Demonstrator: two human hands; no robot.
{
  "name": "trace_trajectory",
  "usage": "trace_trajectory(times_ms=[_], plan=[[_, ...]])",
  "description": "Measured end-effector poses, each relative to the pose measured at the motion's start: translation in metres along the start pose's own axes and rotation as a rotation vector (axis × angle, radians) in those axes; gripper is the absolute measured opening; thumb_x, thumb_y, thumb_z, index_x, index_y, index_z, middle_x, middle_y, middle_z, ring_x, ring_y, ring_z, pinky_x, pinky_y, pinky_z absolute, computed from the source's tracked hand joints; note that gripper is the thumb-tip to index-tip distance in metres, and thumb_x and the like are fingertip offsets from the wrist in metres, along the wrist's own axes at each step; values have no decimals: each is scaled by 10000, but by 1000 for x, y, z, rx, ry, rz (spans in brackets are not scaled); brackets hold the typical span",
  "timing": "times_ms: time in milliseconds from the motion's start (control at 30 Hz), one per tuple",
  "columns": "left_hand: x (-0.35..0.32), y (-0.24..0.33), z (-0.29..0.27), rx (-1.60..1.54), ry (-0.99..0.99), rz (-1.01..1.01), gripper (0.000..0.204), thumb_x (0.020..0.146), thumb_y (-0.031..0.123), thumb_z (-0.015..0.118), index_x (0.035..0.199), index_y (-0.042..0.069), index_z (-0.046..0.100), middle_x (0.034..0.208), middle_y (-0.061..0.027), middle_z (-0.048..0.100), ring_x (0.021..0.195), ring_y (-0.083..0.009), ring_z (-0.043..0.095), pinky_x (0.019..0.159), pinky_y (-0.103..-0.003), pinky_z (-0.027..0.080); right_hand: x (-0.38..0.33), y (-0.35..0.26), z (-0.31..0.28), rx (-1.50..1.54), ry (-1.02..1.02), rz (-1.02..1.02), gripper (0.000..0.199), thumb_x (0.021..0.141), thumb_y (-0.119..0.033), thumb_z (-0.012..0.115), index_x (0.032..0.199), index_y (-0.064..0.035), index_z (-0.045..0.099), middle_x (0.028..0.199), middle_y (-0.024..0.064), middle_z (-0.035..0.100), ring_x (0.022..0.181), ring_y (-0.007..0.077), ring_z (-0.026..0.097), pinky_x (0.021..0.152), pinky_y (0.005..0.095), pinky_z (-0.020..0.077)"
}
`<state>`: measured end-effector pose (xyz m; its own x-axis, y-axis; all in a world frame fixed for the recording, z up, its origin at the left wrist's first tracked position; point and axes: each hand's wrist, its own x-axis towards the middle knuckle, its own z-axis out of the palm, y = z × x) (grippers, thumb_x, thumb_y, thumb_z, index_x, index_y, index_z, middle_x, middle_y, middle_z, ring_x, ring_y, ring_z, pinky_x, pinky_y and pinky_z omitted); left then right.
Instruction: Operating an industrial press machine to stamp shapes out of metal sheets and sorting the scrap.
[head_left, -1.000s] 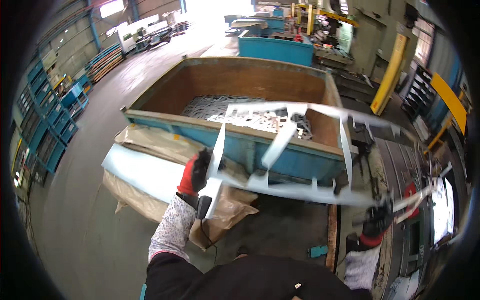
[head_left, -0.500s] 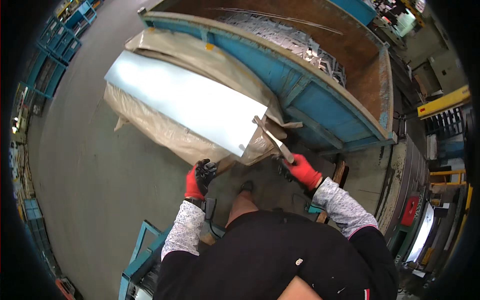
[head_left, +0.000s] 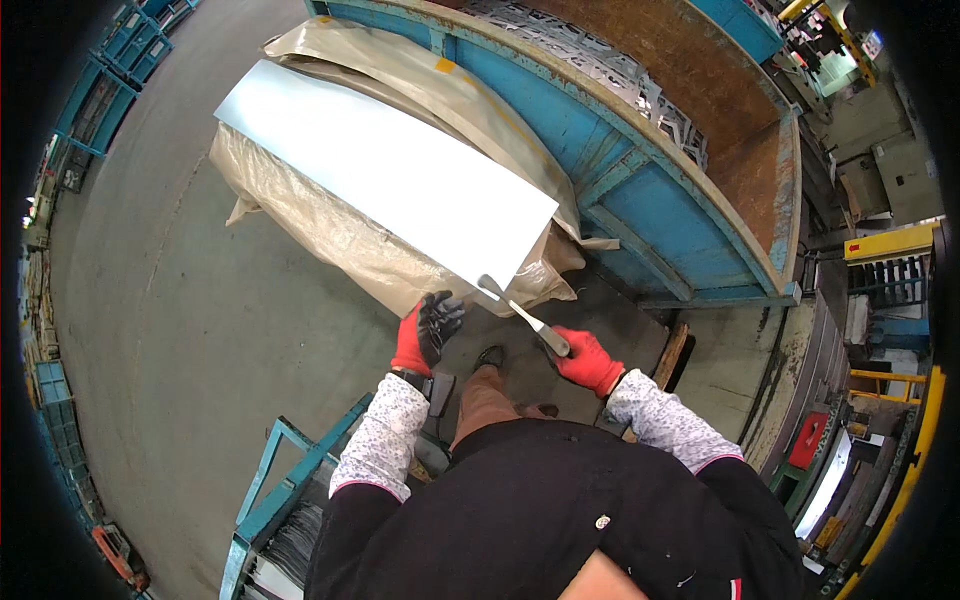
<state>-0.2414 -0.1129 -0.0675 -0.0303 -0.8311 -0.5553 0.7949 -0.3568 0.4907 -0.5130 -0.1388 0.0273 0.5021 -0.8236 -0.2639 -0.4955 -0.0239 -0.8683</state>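
Note:
My right hand point(head_left: 590, 362), in a red and black glove, is closed round the grey handle of a slim metal hand tool point(head_left: 520, 312). The tool's flat, rounded tip meets the near right corner of a shiny pale sheet point(head_left: 390, 180) in this view. Its exact kind I cannot make out. My left hand point(head_left: 428, 330), gloved the same way, is beside the sheet's near end, fingers apart and holding nothing visible. Beneath the sheet and around its sides lies brown plastic-like wrapping point(head_left: 300, 215), folded back along the far side.
A large blue bin point(head_left: 640, 205) with a rusty inside holds metal scraps point(head_left: 590, 65) just beyond the wrapping. At lower left stands a blue metal rack point(head_left: 270, 515). Machinery point(head_left: 800, 400) lines the right, and a wooden piece point(head_left: 672, 358) lies near my right arm.
My right hand has drawn left and nearer to me, bringing the tool's tip from the sheet's right edge to its near corner. My left hand has moved up and right.

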Motion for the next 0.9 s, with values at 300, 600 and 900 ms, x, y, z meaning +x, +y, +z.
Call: trace_trajectory(times_ms=[300,600,900], plan=[[18,13,6,-26,27,30,516,888,389,420,1194,-26,408,1119,-180,524,994,-286,537,879,-375,430,7,34,10,-40,88,-100,302,693,-81,549,995,-71,559,842,188,582,830,368,550,676,365,451],[8,25,8,-21,-28,37,559,877,423,434,1227,-11,388,1159,-160,513,1054,-260,514,902,-359,410,-12,52,3,-205,-1,117,193,712,-153,549,887,-77,577,798,192,579,789,387,543,647,420,439],[88,64,31,-201,-267,73,576,881,469,358,1264,37,360,1249,-113,448,1161,-244,415,955,-391,354,-20,2,-22,-113,25,34,192,720,-102,538,905,-61,569,758,204,560,759,376,556,611,368,444]])
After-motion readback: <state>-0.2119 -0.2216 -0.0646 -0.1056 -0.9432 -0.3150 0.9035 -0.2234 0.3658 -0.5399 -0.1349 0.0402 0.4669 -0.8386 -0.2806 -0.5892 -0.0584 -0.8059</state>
